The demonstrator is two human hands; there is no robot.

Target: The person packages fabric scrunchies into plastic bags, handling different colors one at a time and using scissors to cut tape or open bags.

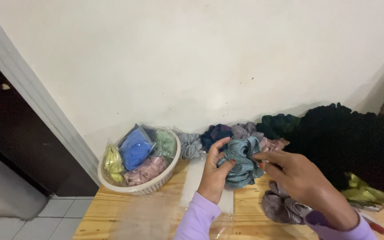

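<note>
Hands met at the middle of the view over a wooden table (pixel 112 209); the left hand (pixel 213 174) was curled around a teal-blue scrunchie (pixel 242 161), thumb and fingers clasping its folds; the right hand (pixel 299 181) pinched the same scrunchie from three o'clock with its fingertips. At nine o'clock stood a white basket (pixel 135 187) of bagged scrunchies; at twelve o'clock a row of loose scrunchies (pixel 227 133) lay against the wall; a mauve scrunchie (pixel 281 208) lay under the right wrist; a black pile (pixel 352 142) crowded two o'clock, with green fabric (pixel 366 192) beside it.
</note>
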